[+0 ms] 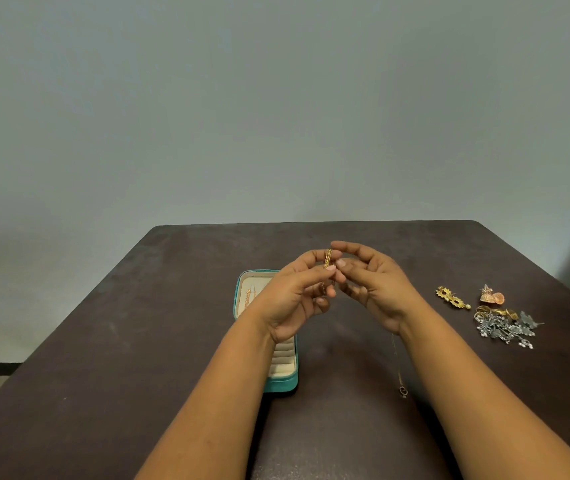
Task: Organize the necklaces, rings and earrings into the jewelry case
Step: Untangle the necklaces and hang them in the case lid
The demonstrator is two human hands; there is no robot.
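Note:
A small gold jewelry piece [328, 258] is pinched between the fingertips of my left hand [294, 296] and my right hand [373, 282], raised above the table. Below my left hand lies the open teal jewelry case [278, 384], cream-lined, with ring slots near me and a gold chain [248, 298] in its far half. A thin necklace with a pendant [402, 389] lies on the table under my right forearm. At the right lie gold earrings [451, 298], a copper earring [491, 295], gold rings [498, 311] and a heap of silver jewelry [505, 329].
The dark brown table [172, 323] ends at a far edge in front of a plain grey wall. Its left edge drops toward the floor at the lower left.

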